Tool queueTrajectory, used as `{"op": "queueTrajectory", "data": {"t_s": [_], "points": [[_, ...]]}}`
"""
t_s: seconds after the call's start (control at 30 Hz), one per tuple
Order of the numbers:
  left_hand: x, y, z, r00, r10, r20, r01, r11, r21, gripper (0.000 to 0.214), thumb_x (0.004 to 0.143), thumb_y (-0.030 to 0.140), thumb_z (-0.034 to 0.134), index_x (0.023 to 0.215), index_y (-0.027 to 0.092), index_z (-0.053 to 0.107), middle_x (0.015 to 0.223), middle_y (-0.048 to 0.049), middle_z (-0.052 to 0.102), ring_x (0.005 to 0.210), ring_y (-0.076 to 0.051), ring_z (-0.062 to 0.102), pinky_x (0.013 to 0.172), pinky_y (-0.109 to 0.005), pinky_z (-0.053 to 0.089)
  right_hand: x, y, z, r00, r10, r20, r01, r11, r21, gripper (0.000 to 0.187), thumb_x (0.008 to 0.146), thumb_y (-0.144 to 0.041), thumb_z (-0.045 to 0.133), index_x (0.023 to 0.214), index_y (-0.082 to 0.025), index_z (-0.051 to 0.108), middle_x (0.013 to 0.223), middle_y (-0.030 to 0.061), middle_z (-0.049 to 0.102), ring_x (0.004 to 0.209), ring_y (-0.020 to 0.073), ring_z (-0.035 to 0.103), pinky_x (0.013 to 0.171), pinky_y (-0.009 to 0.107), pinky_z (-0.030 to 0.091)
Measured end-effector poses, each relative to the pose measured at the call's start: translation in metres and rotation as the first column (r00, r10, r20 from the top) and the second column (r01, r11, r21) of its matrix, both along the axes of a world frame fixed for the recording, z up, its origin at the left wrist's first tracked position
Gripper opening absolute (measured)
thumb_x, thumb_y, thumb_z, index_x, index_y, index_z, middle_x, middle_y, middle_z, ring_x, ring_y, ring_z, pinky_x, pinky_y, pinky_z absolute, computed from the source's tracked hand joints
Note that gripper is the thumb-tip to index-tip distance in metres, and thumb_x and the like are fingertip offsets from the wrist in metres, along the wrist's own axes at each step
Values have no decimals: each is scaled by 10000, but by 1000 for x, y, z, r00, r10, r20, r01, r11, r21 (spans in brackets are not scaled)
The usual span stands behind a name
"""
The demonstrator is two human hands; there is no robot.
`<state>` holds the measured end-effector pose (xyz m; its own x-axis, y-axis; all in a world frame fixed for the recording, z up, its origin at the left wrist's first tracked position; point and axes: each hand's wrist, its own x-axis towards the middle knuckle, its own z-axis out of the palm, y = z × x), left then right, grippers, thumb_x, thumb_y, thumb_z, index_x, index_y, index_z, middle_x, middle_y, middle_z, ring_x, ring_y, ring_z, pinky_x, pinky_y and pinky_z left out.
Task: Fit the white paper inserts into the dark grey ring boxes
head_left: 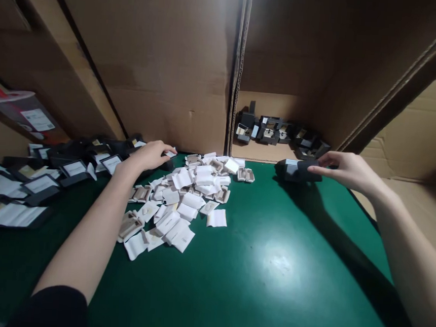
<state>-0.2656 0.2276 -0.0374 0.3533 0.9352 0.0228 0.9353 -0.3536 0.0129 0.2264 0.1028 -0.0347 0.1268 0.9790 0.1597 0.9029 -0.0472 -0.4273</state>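
Dark box (296,171), right hand (349,170) grip clamped on it, left hand (150,155) over black cases (73,169), grip unclear

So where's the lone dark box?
In the head view, the lone dark box sits on the green table, right of the white card pile, touched by the right hand.

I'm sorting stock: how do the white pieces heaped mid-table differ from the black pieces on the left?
The white folded inserts are small and heaped in a loose pile; the black flat cards are larger and spread overlapping along the left edge. The inserts are plain white; the cards are black with pale panels. Both lie on the green table. The right hand grips a dark box.
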Motion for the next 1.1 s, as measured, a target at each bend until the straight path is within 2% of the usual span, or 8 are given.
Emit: {"op": "queueTrajectory", "data": {"t_s": [0.1, 0.23, 0.37, 0.5, 0.67, 0.8, 0.93, 1.1], "points": [[-1, -1, -2, 999, 16, -40, -18, 999, -37, 352, 779, 479, 568, 1021, 273, 718, 1107, -65, 620, 975, -244, 606, 873, -302, 448, -11, -7, 8, 989, -2, -148, 6, 1000, 28, 430, 702, -603, 665, 790, -188, 595, 694, 62, 595, 641, 186, 521, 574, 322, 365], [-2, -3, 2, 954, 231, -189, -246, 967, -62, 282, 729, 413, 669, 962, 271, 738, 1118, -77, 619, 1036, -294, 577, 868, -336, 456, -25, -14, 14, 939, 205, -276, -222, 974, -31, 436, 705, -601, 672, 808, -187, 581, 722, 43, 577, 662, 163, 515, 599, 303, 392], [-9, -4, 5, 901, 369, -228, -386, 922, -34, 373, 742, 306, 668, 1111, 251, 692, 1126, -117, 629, 1107, -348, 530, 795, -362, 485, -40, -18, 16, 893, 390, -223, -422, 899, -120, 427, 744, -594, 646, 840, -184, 575, 811, 56, 627, 737, 178, 552, 658, 300, 413], [-7, -7, 6, 904, 385, -187, -402, 914, -58, 417, 778, 271, 614, 1194, 249, 642, 1093, -112, 657, 1058, -328, 575, 782, -363, 494, -56, -13, 4, 876, 481, -42, -481, 863, -154, 450, 744, -625, 625, 826, -186, 564, 683, 9, 567, 609, 140, 501, 549, 267, 363], [18, -17, 16, 983, 156, -95, -164, 983, -77, 362, 815, 330, 538, 1142, 244, 667, 1275, -56, 585, 1173, -289, 528, 945, -333, 444, -78, -8, -20, 828, 519, 211, -482, 852, -202, 335, 795, -524, 619, 801, -195, 556, 647, -2, 564, 543, 134, 489, 482, 257, 310], [48, -40, 30, 987, -148, 70, 159, 970, -185, 393, 841, 455, 481, 1143, 269, 651, 1276, -25, 569, 1108, -241, 556, 904, -297, 455, -96, -11, -34, 735, 451, 506, -495, 867, -55, 229, 839, -403, 607, 811, -179, 567, 758, 56, 635, 664, 190, 558, 558, 287, 348], [73, -64, 36, 957, -258, 133, 280, 940, -193, 462, 848, 538, 480, 1210, 275, 598, 1247, -37, 568, 1072, -242, 551, 840, -300, 453, -107, -11, -46, 633, 442, 635, -629, 772, 90, 224, 871, -364, 585, 776, -162, 568, 736, 62, 625, 702, 198, 563, 681, 331, 366], [87, -73, 27, 966, -258, 27, 259, 956, -138, 469, 868, 473, 474, 1253, 220, 559, 1181, -90, 577, 1058, -269, 546, 809, -323, 429, -109, -9, -59, 595, 493, 634, -747, 632, 209, 240, 913, -348, 517, 763, -169, 572, 736, 60, 606, 721, 188, 532, 722, 346, 377]]}}
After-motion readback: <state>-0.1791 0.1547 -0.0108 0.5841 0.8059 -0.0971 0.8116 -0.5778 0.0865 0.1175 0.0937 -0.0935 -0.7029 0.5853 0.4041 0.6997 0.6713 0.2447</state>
